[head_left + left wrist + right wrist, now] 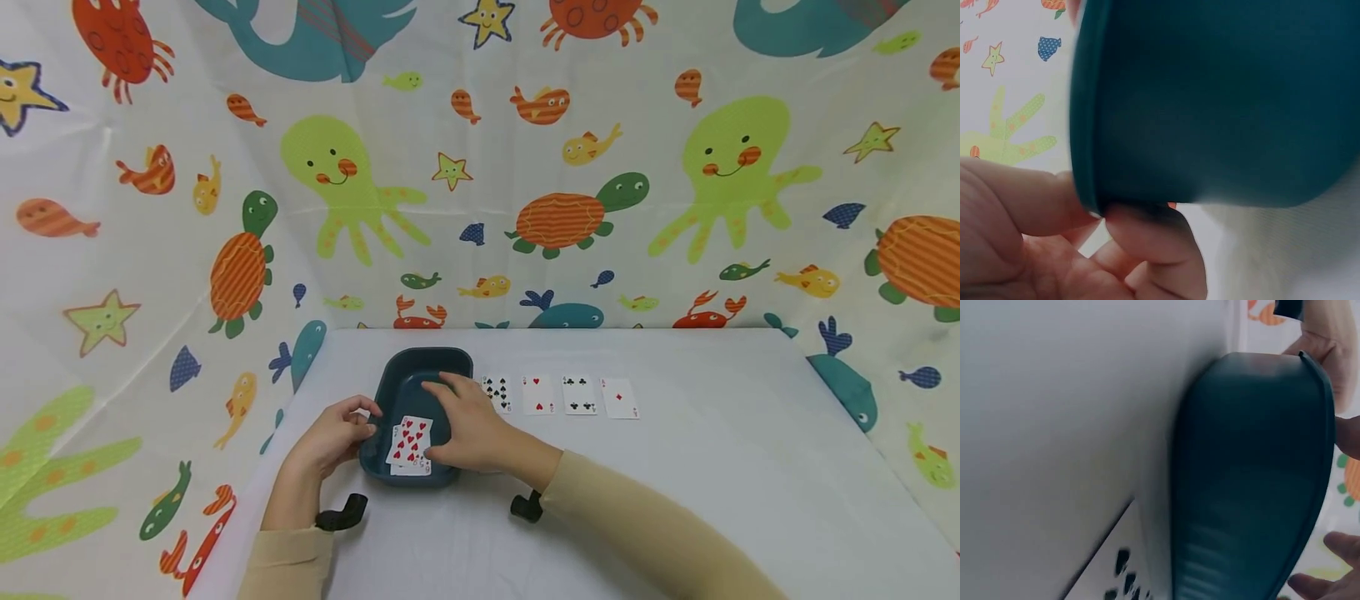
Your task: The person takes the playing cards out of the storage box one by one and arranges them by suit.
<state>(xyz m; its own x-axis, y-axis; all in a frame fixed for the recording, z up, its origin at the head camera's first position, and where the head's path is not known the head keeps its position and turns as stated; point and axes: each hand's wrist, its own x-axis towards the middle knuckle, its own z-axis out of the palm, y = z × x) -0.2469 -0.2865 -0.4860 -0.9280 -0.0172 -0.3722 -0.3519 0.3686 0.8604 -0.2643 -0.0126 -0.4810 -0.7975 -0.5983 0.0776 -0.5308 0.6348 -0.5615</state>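
A dark teal tray (390, 379) sits on the white table, left of centre. Inside it lie a few playing cards (409, 442), the top one a red hearts card, face up. My left hand (339, 433) pinches the tray's left rim (1088, 125) between thumb and fingers. My right hand (467, 427) lies over the right rim, fingers reaching into the tray and thumb near the cards' corner. In the right wrist view the tray's outer wall (1247, 475) fills the frame, with fingertips (1329, 581) curled past the rim.
Several cards lie face up in a row right of the tray: spades (497, 392), hearts (538, 394), clubs (579, 394), diamonds (619, 398). The spades card (1119, 575) also shows beside the tray. Sea-creature curtains wall in the table (712, 467) at back and sides.
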